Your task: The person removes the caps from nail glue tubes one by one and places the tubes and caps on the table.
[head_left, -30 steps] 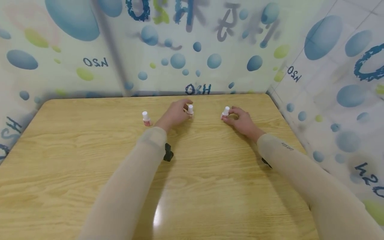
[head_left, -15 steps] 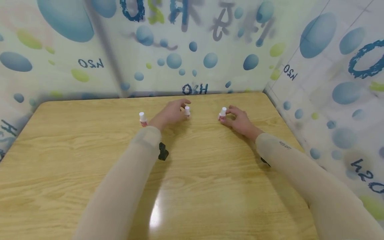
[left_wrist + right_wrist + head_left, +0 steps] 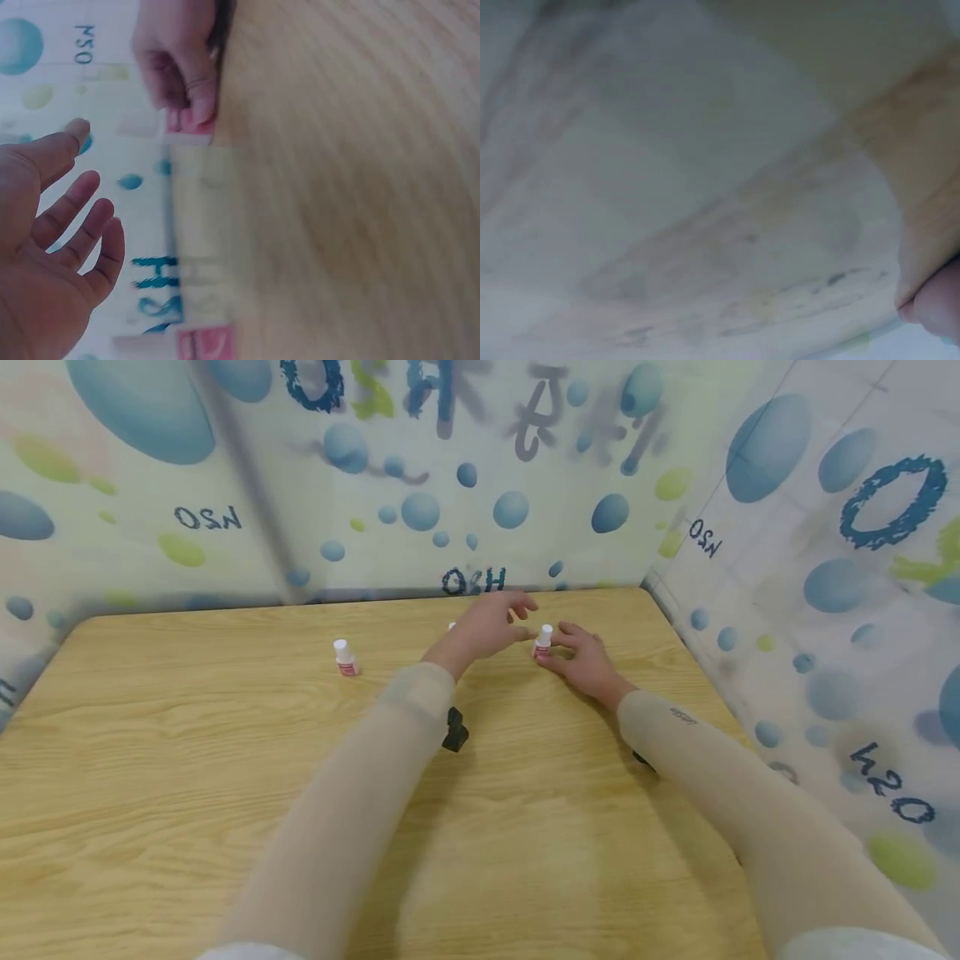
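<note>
Three small white-capped bottles with red-and-white labels stand in a row near the table's back edge. The left bottle point(image 3: 346, 658) stands by itself. Only a bit of the middle bottle's cap point(image 3: 452, 626) shows behind my left hand point(image 3: 487, 625); its label side point(image 3: 206, 343) appears at the bottom of the left wrist view. That hand holds nothing, its fingers spread and pointing toward the right bottle point(image 3: 543, 642). My right hand point(image 3: 585, 662) pinches the right bottle low on its body between thumb and fingers. The right wrist view is blurred, with some skin point(image 3: 937, 300) at its right edge.
The wood-grain table point(image 3: 187, 760) reaches back to a wall sheet point(image 3: 405, 460) printed with blue and green drops and letters. A second wall point(image 3: 795, 610) rises along the right edge. Dark wrist devices point(image 3: 454, 731) sit under the sleeves.
My left hand has let go of the middle bottle and moved right, close to the right bottle. The right hand keeps its pinch on that bottle. The head view has shifted slightly rightward.
</note>
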`<control>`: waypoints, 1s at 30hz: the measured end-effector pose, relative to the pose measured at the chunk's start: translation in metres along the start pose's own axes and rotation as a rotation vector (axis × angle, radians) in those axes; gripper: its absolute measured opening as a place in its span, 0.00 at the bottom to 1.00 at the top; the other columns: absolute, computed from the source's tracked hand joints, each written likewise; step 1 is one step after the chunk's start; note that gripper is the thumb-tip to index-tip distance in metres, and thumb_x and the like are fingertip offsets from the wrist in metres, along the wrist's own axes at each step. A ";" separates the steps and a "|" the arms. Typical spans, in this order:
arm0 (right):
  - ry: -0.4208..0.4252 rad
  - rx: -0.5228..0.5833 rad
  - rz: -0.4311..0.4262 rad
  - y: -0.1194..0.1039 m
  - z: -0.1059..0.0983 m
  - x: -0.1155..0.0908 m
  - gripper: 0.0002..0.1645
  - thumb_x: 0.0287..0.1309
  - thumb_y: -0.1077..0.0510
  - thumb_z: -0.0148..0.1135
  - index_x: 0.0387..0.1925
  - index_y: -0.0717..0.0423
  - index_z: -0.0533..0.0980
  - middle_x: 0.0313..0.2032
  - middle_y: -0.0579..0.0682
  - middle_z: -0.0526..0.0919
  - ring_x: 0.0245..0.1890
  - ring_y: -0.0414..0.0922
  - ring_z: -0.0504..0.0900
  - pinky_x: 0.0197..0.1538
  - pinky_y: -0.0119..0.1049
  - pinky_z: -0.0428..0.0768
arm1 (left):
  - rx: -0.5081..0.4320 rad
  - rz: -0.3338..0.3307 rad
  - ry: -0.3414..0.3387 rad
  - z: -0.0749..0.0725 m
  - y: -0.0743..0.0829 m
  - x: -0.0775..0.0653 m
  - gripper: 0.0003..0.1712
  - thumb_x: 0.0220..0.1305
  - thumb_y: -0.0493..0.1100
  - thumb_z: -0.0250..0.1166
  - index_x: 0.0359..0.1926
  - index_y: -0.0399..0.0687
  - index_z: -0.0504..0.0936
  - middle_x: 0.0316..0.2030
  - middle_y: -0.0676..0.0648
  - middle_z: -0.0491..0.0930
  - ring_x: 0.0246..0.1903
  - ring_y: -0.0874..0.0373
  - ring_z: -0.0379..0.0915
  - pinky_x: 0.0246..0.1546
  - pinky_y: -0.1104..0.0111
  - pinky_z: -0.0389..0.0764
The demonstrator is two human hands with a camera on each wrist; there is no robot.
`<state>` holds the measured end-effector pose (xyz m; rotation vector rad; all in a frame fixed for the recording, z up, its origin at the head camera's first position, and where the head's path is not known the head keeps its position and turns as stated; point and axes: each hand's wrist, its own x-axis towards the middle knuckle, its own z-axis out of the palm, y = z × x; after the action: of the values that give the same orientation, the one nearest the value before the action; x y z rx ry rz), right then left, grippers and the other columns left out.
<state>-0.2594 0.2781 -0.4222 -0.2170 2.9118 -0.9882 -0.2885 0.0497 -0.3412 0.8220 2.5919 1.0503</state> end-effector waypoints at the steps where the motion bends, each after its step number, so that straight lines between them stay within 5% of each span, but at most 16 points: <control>1: 0.003 0.003 -0.004 0.001 0.001 0.002 0.27 0.72 0.43 0.68 0.64 0.51 0.82 0.82 0.62 0.60 0.85 0.60 0.51 0.84 0.67 0.36 | -0.007 -0.007 -0.003 0.004 0.000 0.003 0.25 0.76 0.49 0.67 0.70 0.50 0.78 0.60 0.43 0.81 0.58 0.48 0.77 0.60 0.56 0.80; 7: 0.018 0.019 -0.022 0.005 0.007 0.007 0.25 0.71 0.41 0.68 0.61 0.50 0.83 0.81 0.62 0.61 0.85 0.62 0.51 0.84 0.65 0.38 | -0.046 -0.031 0.020 0.019 -0.001 0.014 0.24 0.76 0.48 0.66 0.67 0.45 0.80 0.55 0.43 0.82 0.51 0.50 0.77 0.54 0.57 0.81; 18: 0.032 -0.057 -0.072 0.001 0.008 0.006 0.29 0.75 0.43 0.64 0.69 0.52 0.79 0.81 0.64 0.61 0.84 0.64 0.53 0.84 0.63 0.49 | -0.035 -0.051 0.054 0.030 0.002 0.025 0.12 0.75 0.44 0.67 0.53 0.44 0.87 0.44 0.46 0.83 0.43 0.55 0.74 0.46 0.64 0.77; 30: 0.013 -0.243 -0.130 0.005 0.004 -0.001 0.32 0.80 0.41 0.56 0.75 0.51 0.72 0.79 0.64 0.64 0.81 0.64 0.60 0.82 0.64 0.54 | -0.108 -0.128 0.090 0.041 0.001 0.030 0.11 0.76 0.44 0.66 0.53 0.46 0.89 0.50 0.47 0.86 0.50 0.54 0.78 0.56 0.60 0.81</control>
<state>-0.2585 0.2796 -0.4284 -0.4171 3.0584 -0.6483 -0.2960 0.0910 -0.3697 0.5887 2.5944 1.2031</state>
